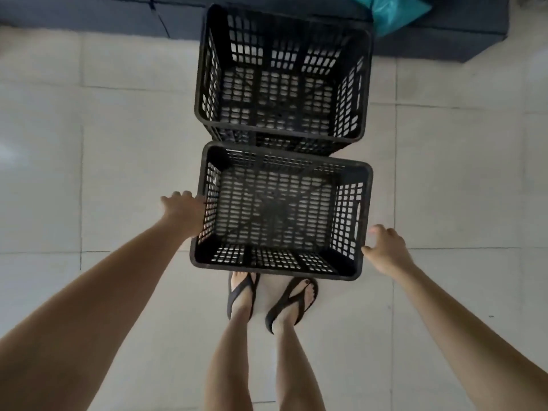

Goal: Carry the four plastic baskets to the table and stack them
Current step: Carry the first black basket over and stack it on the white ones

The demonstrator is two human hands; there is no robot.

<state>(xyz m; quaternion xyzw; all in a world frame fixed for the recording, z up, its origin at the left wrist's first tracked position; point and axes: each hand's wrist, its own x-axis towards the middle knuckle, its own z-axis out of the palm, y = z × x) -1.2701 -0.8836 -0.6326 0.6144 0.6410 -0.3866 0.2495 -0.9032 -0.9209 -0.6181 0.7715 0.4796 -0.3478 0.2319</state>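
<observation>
Left hand [182, 213] touches the near black basket [267, 269] at nine o'clock; its grip cannot be told. Right hand [385, 250] hovers released at three o'clock.

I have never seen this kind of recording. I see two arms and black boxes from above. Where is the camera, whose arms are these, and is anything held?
There is no machine here. A person wears one camera on the head, looking down, so you see that person's own arms, legs and sandals. Two black plastic baskets stand on the tiled floor: the near basket just before the feet, and the far basket behind it. The left hand is against the near basket's left wall; whether it already grips is unclear. The right hand is open beside the right wall and holds nothing. At the top edge are dark furniture and a teal bag.
</observation>
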